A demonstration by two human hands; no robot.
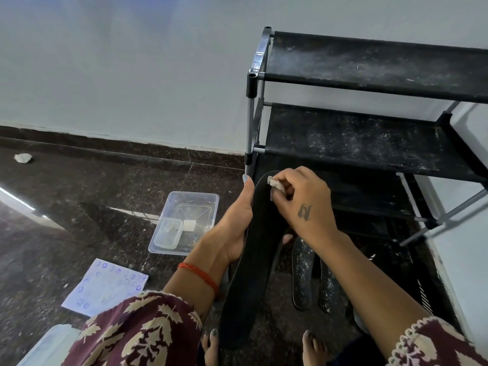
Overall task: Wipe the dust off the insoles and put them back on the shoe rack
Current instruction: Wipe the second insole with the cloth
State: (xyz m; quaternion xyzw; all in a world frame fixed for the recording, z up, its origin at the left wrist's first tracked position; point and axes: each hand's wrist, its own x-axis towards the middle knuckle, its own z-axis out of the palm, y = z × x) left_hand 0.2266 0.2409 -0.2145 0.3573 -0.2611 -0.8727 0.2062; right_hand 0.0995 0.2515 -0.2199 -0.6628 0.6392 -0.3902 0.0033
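In front of the shoe rack (369,143), the left hand (232,220) gripped the insole (253,260) (long axis pointing at the rack), while the right hand (301,199), fingers pinching a wipe (274,182), pressed its far tip.

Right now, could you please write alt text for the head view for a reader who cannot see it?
A person's left hand holds a black insole while the right hand rubs its tip with a small white wipe. Two dusty insoles lie on the floor below a dusty black shoe rack.
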